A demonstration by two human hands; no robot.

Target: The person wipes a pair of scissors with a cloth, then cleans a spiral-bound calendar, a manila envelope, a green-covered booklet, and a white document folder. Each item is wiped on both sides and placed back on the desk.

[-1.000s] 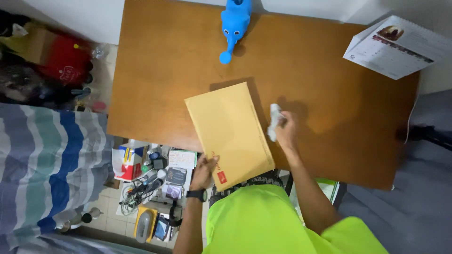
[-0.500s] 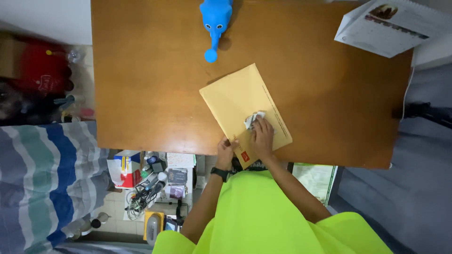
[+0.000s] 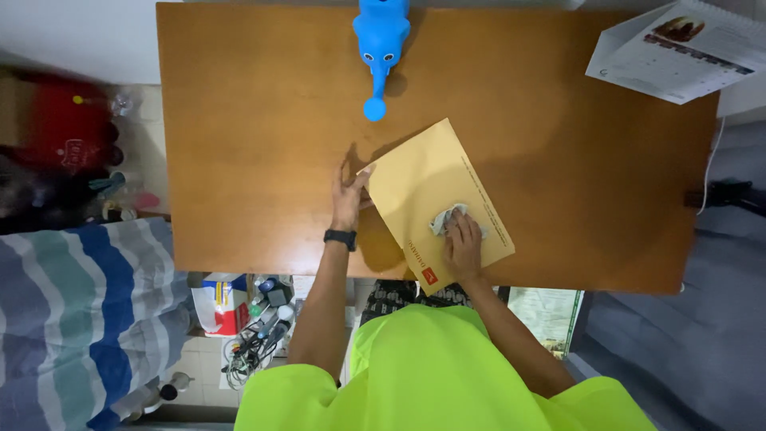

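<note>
The right hand [image 3: 463, 247] presses a small cloth [image 3: 447, 217], maybe tissue, on the thin, bendy envelope [image 3: 435, 199]; the left hand [image 3: 349, 195] lies flat, holding its left edge.

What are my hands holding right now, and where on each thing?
The right hand presses a crumpled white cloth onto the middle of the yellow envelope. The left hand steadies the envelope at its left corner, flat on the table.
</note>
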